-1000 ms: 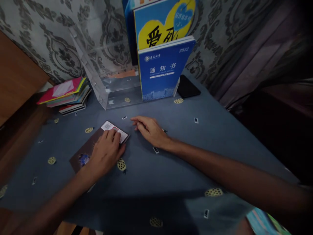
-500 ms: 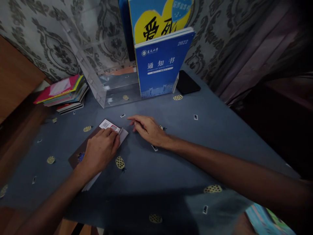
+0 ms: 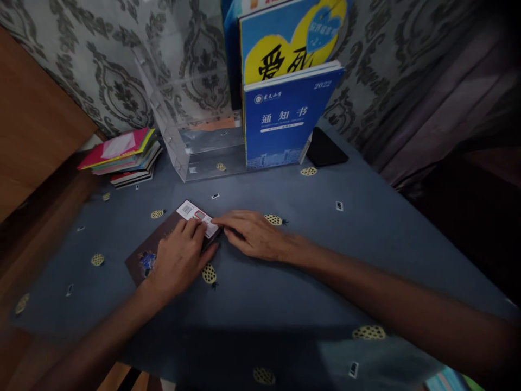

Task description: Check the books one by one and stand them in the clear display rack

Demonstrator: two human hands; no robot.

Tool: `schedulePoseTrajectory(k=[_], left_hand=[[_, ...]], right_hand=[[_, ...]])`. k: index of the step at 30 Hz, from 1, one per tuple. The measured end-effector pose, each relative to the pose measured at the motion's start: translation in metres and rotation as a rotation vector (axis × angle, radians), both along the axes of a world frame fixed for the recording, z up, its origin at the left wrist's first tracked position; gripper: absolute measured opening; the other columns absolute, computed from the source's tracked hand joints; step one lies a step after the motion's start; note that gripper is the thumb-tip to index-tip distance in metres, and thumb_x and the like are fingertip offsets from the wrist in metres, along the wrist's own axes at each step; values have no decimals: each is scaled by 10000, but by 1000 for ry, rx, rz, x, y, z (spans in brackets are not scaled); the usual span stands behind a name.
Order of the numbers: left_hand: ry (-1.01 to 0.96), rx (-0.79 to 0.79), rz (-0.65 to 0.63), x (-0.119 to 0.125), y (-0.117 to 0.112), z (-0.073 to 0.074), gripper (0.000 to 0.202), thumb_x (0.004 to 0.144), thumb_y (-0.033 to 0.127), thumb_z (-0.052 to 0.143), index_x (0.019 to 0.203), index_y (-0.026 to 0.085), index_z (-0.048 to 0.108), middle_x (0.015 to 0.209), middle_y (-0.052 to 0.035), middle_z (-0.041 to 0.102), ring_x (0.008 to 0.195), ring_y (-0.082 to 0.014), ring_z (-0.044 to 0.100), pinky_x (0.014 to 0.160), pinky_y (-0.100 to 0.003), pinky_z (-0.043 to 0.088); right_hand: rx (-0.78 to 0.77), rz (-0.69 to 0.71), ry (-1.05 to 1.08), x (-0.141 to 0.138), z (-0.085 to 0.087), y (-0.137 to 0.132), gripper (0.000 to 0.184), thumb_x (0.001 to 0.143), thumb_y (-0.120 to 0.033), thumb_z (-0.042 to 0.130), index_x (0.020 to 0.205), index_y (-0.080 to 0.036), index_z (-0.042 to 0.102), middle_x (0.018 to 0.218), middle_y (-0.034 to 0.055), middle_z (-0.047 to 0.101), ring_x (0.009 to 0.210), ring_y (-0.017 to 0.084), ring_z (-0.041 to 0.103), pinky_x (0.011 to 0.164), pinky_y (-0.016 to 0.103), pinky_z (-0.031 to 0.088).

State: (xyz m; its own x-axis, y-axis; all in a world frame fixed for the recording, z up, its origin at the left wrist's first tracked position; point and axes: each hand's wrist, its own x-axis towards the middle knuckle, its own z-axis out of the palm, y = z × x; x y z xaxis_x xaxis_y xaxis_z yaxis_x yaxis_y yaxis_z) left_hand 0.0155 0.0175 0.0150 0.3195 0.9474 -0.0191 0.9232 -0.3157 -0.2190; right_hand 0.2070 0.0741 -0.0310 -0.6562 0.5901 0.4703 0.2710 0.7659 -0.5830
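A thin dark brown notebook (image 3: 163, 244) lies closed and aslant on the table, with a white barcode label at its far end and a small blue figure printed near the other. My left hand (image 3: 181, 258) rests on its cover, fingers laid over the edge of the label and thumb spread out past the near right edge. From the right, my right hand (image 3: 254, 233) reaches to the notebook's far right corner. Its index fingertip touches the corner by the label, and the thumb is held apart below.
Behind stands a clear acrylic rack (image 3: 185, 163) holding a blue booklet (image 3: 291, 119) and a yellow-and-blue book (image 3: 264, 51). To its right lies a black flat device (image 3: 328, 147). A stack of books (image 3: 128, 155) sits back left. The blue cloth (image 3: 293, 293) has pineapple prints.
The notebook's pale page edges showed before; now its cover lies flat over them. My left thumb has spread outward. My right hand has come to the notebook's corner. The camera view has shifted.
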Motion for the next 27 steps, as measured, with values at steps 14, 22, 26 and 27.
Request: schedulePoseTrajectory(k=[14,22,26,27], left_hand=[[6,-46,-9,2,2,6,214,984,270,497,1081,150,645,1104,-127,697,1022,-293,629,679,-347,541],[-149,-49,-122,-14,12,14,245,997,289,431,965,180,648,929,-78,719,852,-227,662,722,-317,487],[-212,-41,-130,-18,15,12,269,989,271,403,973,177,654,937,-80,721,847,-227,672,736,-324,479],[-216,-37,-132,-19,15,12,272,989,272,398,970,176,653,936,-81,720,847,-229,672,734,-325,475]], right_hand=[[-311,-135,192,0,-3,10,404,912,-90,457,1281,-167,602,1069,74,746,942,172,684,843,342,522],[-331,-142,245,1,-2,10,422,882,-49,466,1269,-155,596,1065,71,745,927,154,670,816,320,500],[-331,-135,268,0,-2,10,423,877,-43,460,1266,-139,598,1052,74,749,912,148,670,805,309,497],[-331,-133,270,0,-2,10,424,877,-42,459,1264,-144,600,1052,70,750,908,145,670,803,305,495]])
